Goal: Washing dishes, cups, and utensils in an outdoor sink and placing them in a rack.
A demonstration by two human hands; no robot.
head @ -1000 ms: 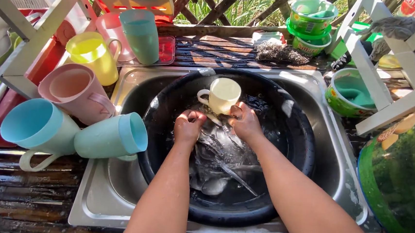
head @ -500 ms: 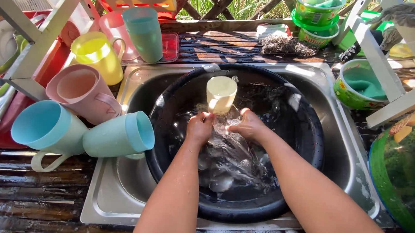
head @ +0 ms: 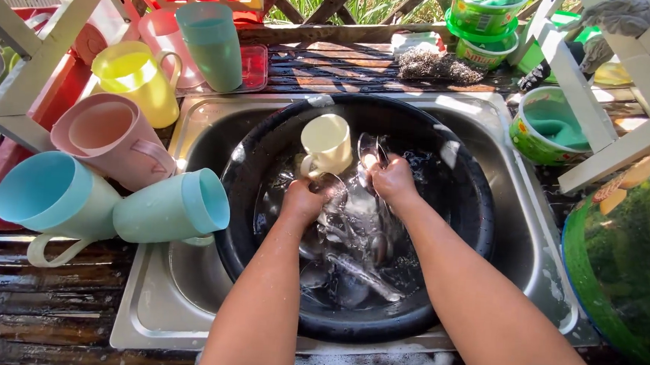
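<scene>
A black round basin [head: 467, 215] sits in a steel sink [head: 156, 308] and holds water, several metal spoons [head: 353, 272] and a cream mug [head: 326, 144]. Both my hands are in the basin. My right hand [head: 392, 181] grips a bunch of spoons whose bowls stick up above my fingers [head: 369, 147]. My left hand [head: 302, 202] is closed around the lower ends of the same spoons, just below the cream mug.
On the left lie a pink mug [head: 111, 138], a light blue mug [head: 53, 200] and a mint mug [head: 172, 208]; a yellow jug [head: 137, 82] and teal cup [head: 211, 45] stand behind. Green tubs [head: 550, 130] and a scouring pad [head: 440, 65] sit at the back right.
My right hand has lifted a bunch of spoons out of the water. The cream mug has drifted slightly left and turned its handle toward me. The splashing has calmed.
</scene>
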